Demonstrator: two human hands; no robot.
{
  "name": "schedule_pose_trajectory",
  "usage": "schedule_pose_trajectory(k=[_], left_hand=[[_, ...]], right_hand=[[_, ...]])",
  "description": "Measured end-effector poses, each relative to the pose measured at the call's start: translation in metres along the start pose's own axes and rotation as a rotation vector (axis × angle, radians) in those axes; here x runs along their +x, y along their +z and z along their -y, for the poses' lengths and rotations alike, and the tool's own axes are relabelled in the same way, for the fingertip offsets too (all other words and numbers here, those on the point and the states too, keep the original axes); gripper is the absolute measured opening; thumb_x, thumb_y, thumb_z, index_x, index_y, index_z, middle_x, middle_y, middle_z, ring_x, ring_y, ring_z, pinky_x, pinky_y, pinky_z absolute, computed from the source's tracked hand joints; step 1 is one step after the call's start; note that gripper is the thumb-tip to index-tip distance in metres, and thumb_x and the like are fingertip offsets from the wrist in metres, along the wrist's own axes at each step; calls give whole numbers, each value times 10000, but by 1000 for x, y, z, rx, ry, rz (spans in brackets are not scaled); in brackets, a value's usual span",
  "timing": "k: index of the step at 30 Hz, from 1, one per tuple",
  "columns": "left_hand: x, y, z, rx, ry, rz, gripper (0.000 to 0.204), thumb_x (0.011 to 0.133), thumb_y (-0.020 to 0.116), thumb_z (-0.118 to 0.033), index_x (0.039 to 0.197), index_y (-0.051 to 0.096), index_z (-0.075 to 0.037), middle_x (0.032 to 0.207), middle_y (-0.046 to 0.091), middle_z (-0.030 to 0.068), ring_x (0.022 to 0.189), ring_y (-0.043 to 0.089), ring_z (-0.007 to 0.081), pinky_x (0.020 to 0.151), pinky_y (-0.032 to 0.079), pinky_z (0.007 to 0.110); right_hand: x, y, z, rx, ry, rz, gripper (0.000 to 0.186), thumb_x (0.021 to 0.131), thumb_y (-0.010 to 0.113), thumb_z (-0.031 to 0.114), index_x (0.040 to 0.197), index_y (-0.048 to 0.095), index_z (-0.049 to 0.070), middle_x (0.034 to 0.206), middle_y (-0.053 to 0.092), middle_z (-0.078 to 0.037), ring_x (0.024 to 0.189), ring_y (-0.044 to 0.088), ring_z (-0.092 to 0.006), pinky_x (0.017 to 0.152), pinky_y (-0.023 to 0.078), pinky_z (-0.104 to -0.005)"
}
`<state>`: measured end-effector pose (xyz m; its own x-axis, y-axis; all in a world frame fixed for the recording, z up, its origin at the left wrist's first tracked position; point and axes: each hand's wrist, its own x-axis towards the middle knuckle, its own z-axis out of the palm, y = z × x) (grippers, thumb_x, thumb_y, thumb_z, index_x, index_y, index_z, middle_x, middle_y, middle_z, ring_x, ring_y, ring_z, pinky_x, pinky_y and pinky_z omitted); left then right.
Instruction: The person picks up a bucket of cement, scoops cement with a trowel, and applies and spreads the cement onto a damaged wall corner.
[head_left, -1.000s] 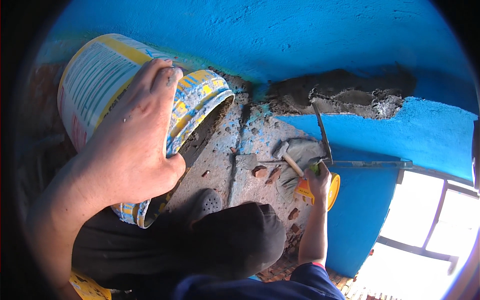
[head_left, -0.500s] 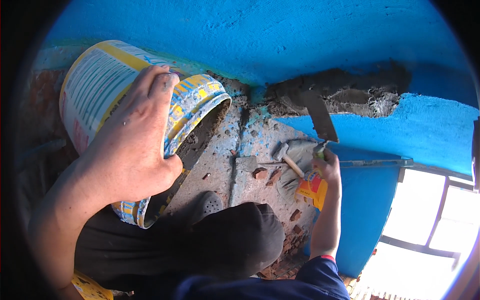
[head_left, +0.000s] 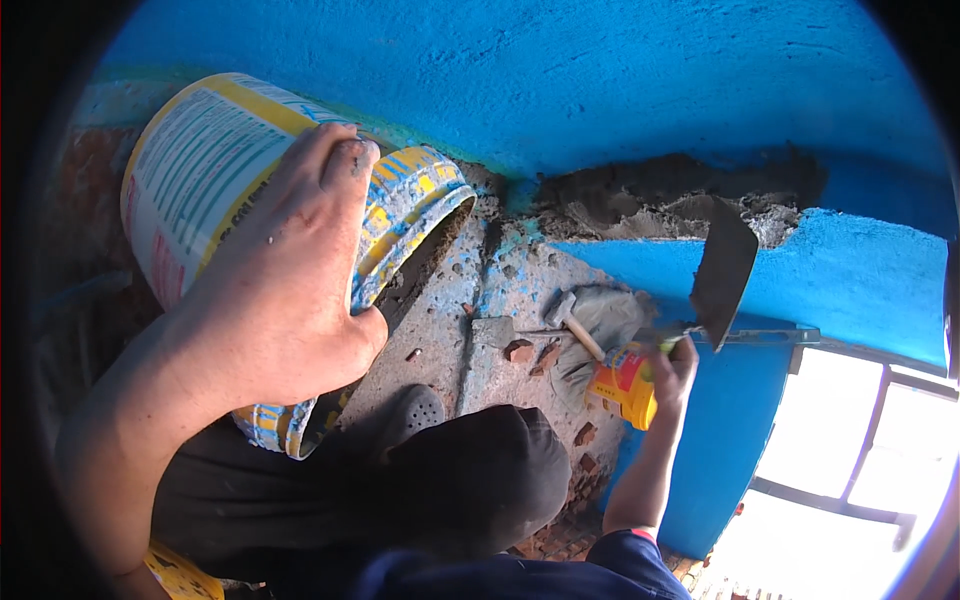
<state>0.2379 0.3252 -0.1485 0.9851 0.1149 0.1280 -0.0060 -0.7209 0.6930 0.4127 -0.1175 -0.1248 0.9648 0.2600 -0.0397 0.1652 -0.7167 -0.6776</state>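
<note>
My left hand (head_left: 285, 270) grips the side of a white and yellow plastic bucket (head_left: 205, 165) near its paint-crusted rim. The bucket lies tipped with its mouth toward the right, and dark mortar shows inside. My right hand (head_left: 675, 370) is closed round the handle of a trowel (head_left: 726, 270), whose dark, mortar-coated blade stands up before the blue wall. Behind the blade runs a patch of wet grey mortar (head_left: 620, 190) along the wall's broken edge. The right fingers are partly blurred.
A hammer (head_left: 580, 330) lies on a grey cloth (head_left: 610, 308) by a small yellow and red tub (head_left: 622, 385). Brick pieces (head_left: 520, 350) are scattered on the rough floor. My bent knee (head_left: 520, 460) sits between my arms. A bright window (head_left: 820, 420) is at the right.
My right hand has carried the trowel to the right, away from the left part of the mortar patch. The left hand still holds the tipped bucket, which appears slightly shifted.
</note>
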Motion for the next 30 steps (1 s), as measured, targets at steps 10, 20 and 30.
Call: schedule_pose_trajectory(k=[10,20,30], left_hand=[[-2,-13,0,-25,-64,6,760,652,612,-71,1313,331,176,1377,349,352,1362,297,454,1145,262,432],[0,-19,0,-26,-63,16,779,628,609,-53,1322,323,156,1387,352,336,1368,299,446,1148,249,426],[-3,-10,13,-1,1,-54,811,579,607,-51,1331,329,72,1366,369,290,1325,342,447,1130,264,437]], right_hand=[[-11,206,17,155,336,243,372,894,693,290,1060,530,-1,753,618,-69,628,599,-118,566,507,-285],[35,249,-10,153,130,-210,376,874,717,334,948,548,7,707,610,-45,571,556,-124,514,463,-279],[12,228,37,319,244,-121,410,889,702,362,1001,531,7,733,570,-26,615,520,-118,556,441,-276]])
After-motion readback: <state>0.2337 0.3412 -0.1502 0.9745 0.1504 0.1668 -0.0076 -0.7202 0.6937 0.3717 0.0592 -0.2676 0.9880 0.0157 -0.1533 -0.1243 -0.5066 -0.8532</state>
